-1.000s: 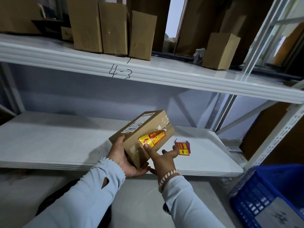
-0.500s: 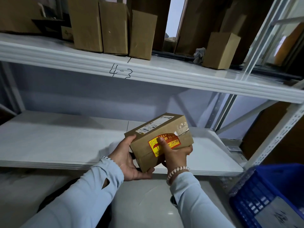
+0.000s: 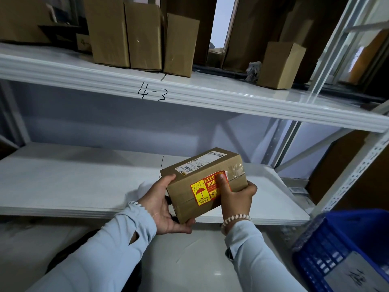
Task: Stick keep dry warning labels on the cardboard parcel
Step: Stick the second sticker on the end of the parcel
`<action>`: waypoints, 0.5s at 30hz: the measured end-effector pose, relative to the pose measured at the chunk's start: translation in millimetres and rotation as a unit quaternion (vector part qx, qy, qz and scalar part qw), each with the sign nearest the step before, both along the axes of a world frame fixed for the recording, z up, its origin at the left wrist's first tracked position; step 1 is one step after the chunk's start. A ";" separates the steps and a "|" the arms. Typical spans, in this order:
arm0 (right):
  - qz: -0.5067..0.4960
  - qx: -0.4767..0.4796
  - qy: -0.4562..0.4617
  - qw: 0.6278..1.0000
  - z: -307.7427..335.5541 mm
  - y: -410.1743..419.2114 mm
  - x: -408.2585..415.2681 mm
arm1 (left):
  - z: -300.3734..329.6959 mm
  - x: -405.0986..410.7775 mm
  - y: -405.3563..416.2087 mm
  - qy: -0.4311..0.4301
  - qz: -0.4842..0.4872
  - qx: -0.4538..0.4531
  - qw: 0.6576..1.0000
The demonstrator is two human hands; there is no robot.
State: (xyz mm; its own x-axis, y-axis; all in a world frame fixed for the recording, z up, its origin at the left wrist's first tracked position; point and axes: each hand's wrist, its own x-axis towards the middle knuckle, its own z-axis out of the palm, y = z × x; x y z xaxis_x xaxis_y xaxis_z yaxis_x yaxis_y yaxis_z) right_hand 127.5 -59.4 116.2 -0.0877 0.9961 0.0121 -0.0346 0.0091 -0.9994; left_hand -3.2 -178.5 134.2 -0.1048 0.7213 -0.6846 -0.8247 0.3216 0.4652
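A small cardboard parcel [image 3: 210,165] is held up in front of the lower white shelf [image 3: 73,182]. A white shipping label [image 3: 200,163] is on its top face. A red and yellow keep dry label [image 3: 203,191] with an umbrella sign lies on the side facing me. My left hand [image 3: 162,207] grips the parcel's left end and underside. My right hand [image 3: 235,197] wraps the right end, its thumb pressed flat on the keep dry label's right half, hiding part of it.
The upper shelf [image 3: 210,102], marked 4-3, carries several upright cardboard boxes [image 3: 143,36] and one lone box [image 3: 282,64] at the right. A blue plastic crate [image 3: 341,253] stands at the lower right beside the rack's upright post [image 3: 357,173].
The parcel has swung rightward and turned flatter. My right hand has gone from holding a loose sticker beside it to gripping the right end, thumb sliding rightward over the stuck label.
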 end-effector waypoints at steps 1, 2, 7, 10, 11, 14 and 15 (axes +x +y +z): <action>-0.010 -0.002 -0.003 1.000 -0.1 1.1 0.9 | -0.3 0.5 0.0 0.002 -0.001 -0.002 1.000; -0.019 -0.003 -0.008 1.000 -0.4 2.2 1.8 | -0.7 1.4 -0.1 0.003 -0.002 -0.004 1.000; -0.088 -0.014 -0.020 0.996 -5.5 8.3 1.1 | -0.2 8.2 0.4 0.022 -0.001 -0.006 1.000; -0.099 -0.009 -0.036 0.994 -7.9 13.3 1.0 | -0.3 13.3 1.1 0.018 0.009 -0.007 1.000; -0.094 -0.004 -0.040 0.995 -8.2 13.8 0.5 | -0.3 13.8 1.2 0.017 0.014 -0.008 1.000; -0.035 0.010 -0.026 0.999 -7.3 10.5 -1.7 | -0.5 12.2 1.1 0.015 0.029 -0.013 0.999; 0.000 0.026 -0.025 0.999 -5.7 7.0 -2.2 | -0.6 11.2 0.9 0.011 0.033 -0.013 0.999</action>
